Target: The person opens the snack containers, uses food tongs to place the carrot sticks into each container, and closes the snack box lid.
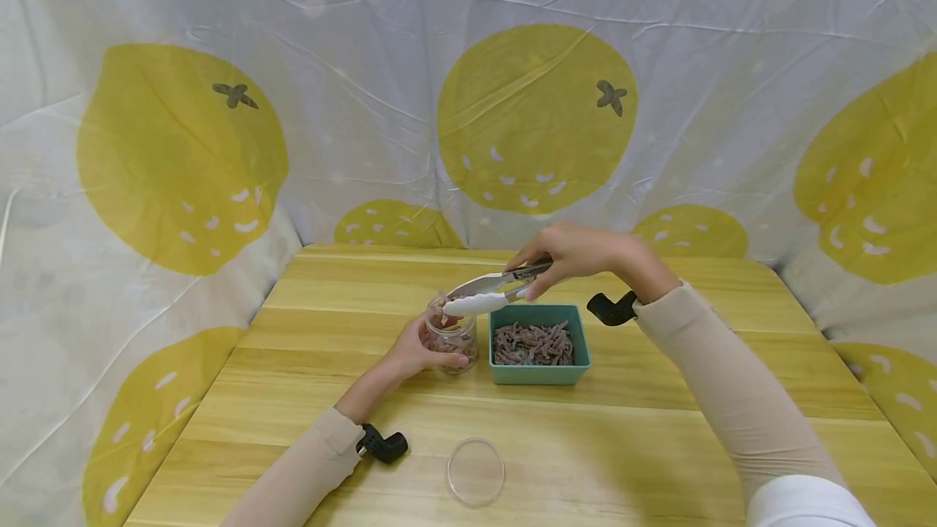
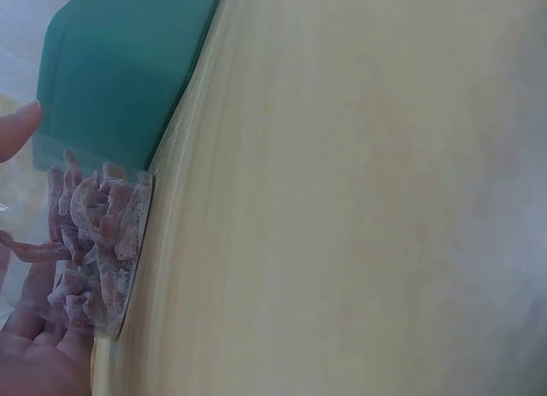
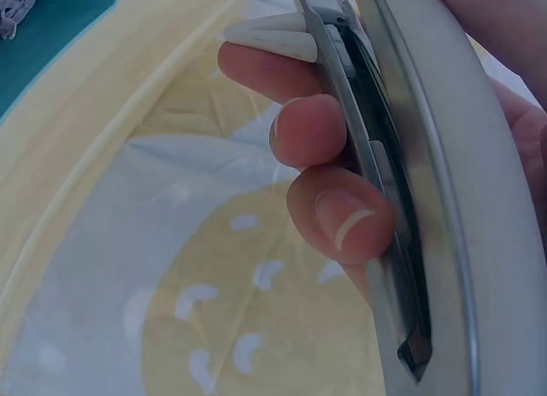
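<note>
My left hand (image 1: 415, 350) grips a clear jar (image 1: 463, 346) from its left side, thumb across the front. Pinkish-brown dried strips (image 2: 94, 233) lie in the jar, as the left wrist view shows. My right hand (image 1: 574, 254) holds metal tongs (image 3: 453, 191) with white tips, its fingers curled round the arms. The tong tips (image 1: 476, 304) are at the jar's mouth, with some strips between them. Right of the jar stands a green rectangular container (image 1: 538, 377), holding a heap of the same strips (image 1: 534, 344).
A round clear lid (image 1: 476, 472) lies on the wooden table (image 1: 293, 405) near the front. Behind the table hangs a white cloth (image 1: 366, 104) with yellow fruit prints. A black wrist camera (image 1: 613, 309) sits at the right sleeve, another black camera (image 1: 384, 444) at the left.
</note>
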The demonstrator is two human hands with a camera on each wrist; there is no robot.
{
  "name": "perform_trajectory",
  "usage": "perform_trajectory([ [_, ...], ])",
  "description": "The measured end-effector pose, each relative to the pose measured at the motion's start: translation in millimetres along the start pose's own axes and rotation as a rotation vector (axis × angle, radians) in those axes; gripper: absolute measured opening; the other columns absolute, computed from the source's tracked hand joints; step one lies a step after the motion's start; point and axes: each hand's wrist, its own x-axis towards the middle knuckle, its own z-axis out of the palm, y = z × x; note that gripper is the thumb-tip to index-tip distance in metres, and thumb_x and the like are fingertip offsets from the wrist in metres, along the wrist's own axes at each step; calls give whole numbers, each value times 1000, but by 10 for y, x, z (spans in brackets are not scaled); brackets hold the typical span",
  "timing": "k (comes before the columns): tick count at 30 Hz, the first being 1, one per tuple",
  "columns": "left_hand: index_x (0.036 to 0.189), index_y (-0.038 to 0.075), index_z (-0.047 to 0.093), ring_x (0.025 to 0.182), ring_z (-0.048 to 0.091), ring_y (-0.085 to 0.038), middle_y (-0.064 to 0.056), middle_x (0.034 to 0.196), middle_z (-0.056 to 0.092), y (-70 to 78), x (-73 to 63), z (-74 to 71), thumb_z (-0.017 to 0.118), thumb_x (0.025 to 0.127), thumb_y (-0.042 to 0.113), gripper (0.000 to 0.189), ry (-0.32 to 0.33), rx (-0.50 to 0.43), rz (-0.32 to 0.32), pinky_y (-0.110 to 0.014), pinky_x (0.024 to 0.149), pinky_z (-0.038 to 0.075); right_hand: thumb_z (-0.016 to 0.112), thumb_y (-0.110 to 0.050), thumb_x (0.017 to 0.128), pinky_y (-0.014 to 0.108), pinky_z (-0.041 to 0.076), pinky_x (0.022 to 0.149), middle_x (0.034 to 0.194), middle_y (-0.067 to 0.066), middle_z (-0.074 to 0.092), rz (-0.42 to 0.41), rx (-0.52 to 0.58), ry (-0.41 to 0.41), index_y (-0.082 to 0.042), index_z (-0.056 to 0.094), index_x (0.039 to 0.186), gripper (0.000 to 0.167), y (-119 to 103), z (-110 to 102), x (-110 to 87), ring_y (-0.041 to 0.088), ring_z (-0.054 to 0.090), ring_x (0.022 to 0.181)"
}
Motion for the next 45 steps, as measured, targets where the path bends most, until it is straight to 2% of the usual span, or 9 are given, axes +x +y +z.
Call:
perform_trajectory([
  [8,137,0,50,119,58,-24,-19,131,60,-9,-1,3,88,73,-1,75,25,-11,-32,-35,102,45,79,-29,87,29,44,64,117,7,71,-7,-55,-22,-4,66,130,51,-7,59,86,9,56,73],
  [14,142,6,49,122,56,-25,-14,133,60,-10,-5,2,89,72,1,81,30,15,-50,-36,104,43,80,-27,86,31,50,71,116,9,71,8,-89,-21,-3,66,129,51,-80,70,124,11,66,87],
  [21,145,9,47,122,55,-26,-15,134,59,-9,3,-2,88,73,-1,84,23,17,-32,-37,104,43,80,-27,86,32,52,75,115,8,71,2,-115,-10,-3,67,128,51,-114,74,132,15,67,91],
  [28,147,11,45,127,53,-25,-12,137,58,-5,7,-5,88,73,-1,86,27,31,-43,-43,109,38,80,-28,86,39,54,87,121,10,69,3,-121,-3,-3,66,130,52,-144,76,116,23,67,105],
  [33,150,11,42,129,51,-28,-15,139,56,-15,18,-8,87,74,-1,89,21,26,-35,-43,110,37,79,-28,87,41,53,90,125,11,67,-15,-107,14,-2,65,131,52,-136,63,96,23,66,109],
  [39,148,3,40,132,48,-36,-23,142,52,-27,35,-11,84,75,-5,86,-4,-7,7,-35,108,39,78,-30,88,43,52,92,129,11,65,-31,-78,46,-3,63,133,56,-53,33,12,22,64,112],
  [41,147,3,41,134,46,-37,-23,143,51,-23,38,-10,84,75,-6,84,-11,-15,7,-35,108,39,78,-31,87,42,52,88,130,11,65,-23,-54,52,-3,62,134,57,-19,22,-33,20,65,105],
  [43,147,3,41,135,45,-37,-23,144,50,-20,37,-7,84,75,-5,84,-11,-14,8,-36,109,37,79,-32,87,39,51,78,130,10,65,-7,-32,56,-4,61,136,59,24,15,-82,16,63,85],
  [45,147,3,41,136,43,-37,-23,145,49,-16,37,-4,84,75,-5,84,-11,-21,11,-39,110,36,79,-33,87,35,46,68,128,9,66,9,-12,59,-4,60,137,61,71,13,-135,11,52,67],
])
